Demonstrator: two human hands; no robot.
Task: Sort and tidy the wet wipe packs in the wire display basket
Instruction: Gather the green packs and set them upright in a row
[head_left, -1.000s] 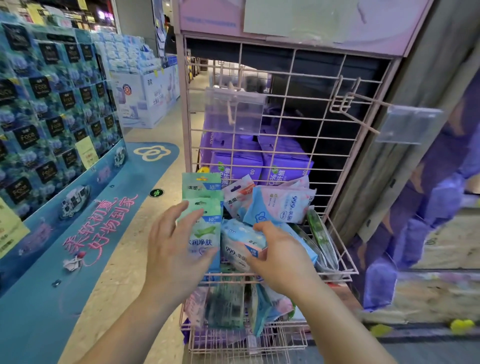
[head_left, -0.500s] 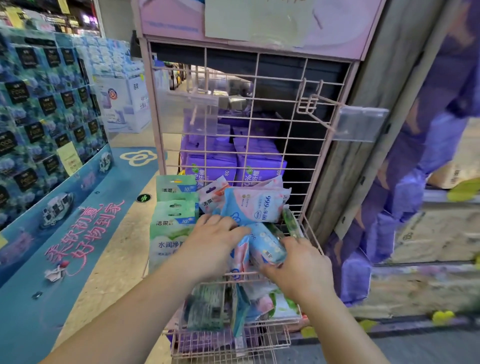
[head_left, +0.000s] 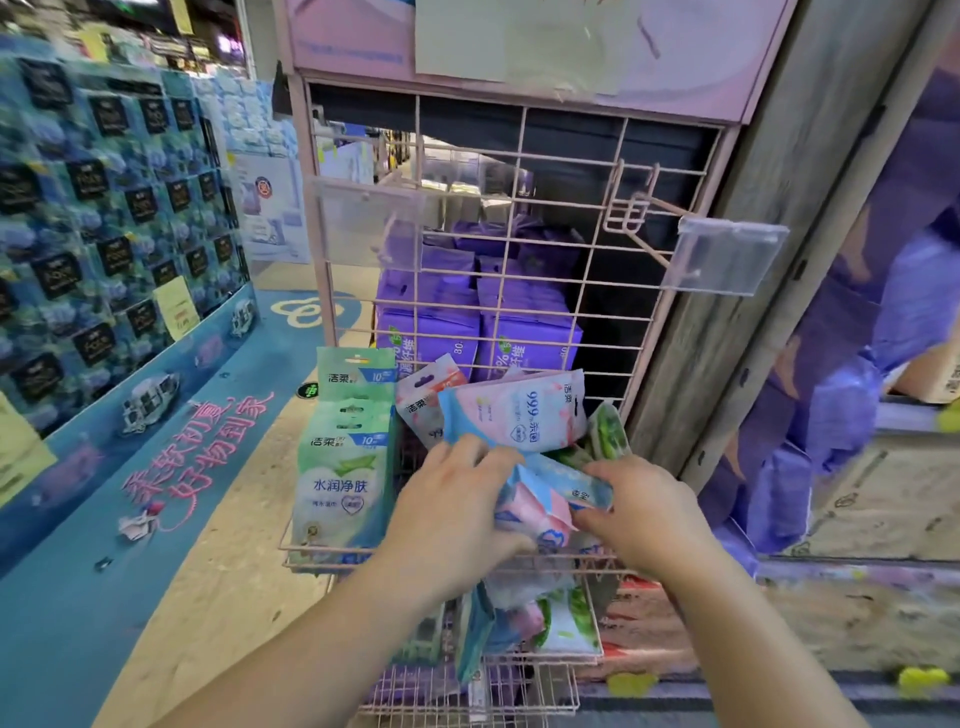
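Green packs (head_left: 343, 467) stand upright at the basket's (head_left: 304, 552) left end. My left hand (head_left: 457, 514) curls over the near end of a blue-pink pack (head_left: 550, 499); its long axis runs left-right between both hands. My right hand (head_left: 644, 514) pinches its far end. Behind, a leaning pink pack (head_left: 519, 410) crowds any upright slot, I judge.

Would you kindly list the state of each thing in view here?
left hand: grip closed on the pink-blue pack
right hand: holding that pack's other end
green packs: upright, lined up on the left
wire basket: partly sorted
clear tag holder: blank
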